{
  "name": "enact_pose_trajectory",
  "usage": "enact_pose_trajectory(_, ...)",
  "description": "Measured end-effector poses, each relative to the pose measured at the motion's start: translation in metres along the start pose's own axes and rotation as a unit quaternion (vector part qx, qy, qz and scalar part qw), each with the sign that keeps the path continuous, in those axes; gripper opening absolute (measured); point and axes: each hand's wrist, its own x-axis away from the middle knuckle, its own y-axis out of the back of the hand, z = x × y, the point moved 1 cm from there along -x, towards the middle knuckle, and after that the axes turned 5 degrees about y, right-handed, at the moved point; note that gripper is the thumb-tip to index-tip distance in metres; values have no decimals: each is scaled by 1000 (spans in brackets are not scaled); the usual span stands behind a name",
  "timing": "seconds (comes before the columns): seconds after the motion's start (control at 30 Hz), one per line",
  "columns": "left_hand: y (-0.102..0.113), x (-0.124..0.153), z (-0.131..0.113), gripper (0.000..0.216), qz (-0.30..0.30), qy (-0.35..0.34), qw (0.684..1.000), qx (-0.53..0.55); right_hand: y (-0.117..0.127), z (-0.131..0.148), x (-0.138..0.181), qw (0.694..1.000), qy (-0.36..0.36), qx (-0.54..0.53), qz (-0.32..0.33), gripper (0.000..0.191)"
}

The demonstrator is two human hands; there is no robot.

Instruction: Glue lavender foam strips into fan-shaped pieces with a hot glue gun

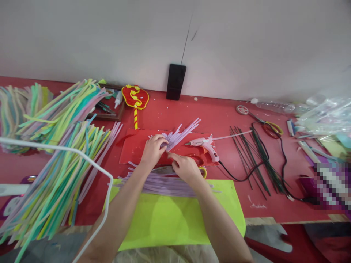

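Note:
A short bundle of lilac pipe cleaners (pixel 182 137) fans out up and to the right above a red mat. My left hand (pixel 154 149) is closed around its lower end, thumb and fingers pinched together. Close beside it, my right hand (pixel 187 167) has its fingers bent and its fingertips at the bundle's near end. Whatever the right fingertips pinch is too small to make out. Under the right hand lies a pair of scissors (pixel 163 170), partly hidden. Longer lilac pipe cleaners (pixel 170 185) lie across a yellow-green cloth (pixel 170 219) below my wrists.
Right of my hands rests a pink glue gun (pixel 208 146) with a black cord. Dark green stems (pixel 257 164) and another pair of scissors (pixel 271 128) lie further right. Multicoloured pipe cleaners (pixel 63 171) pile up at left. A black phone (pixel 176 82) leans on the wall.

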Motion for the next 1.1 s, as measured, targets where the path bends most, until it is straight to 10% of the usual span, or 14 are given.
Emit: enact_pose_trajectory(1.1, 0, 0, -2, 13, 6, 19, 1000, -22, 6, 7, 1, 998, -34, 10, 55, 43)
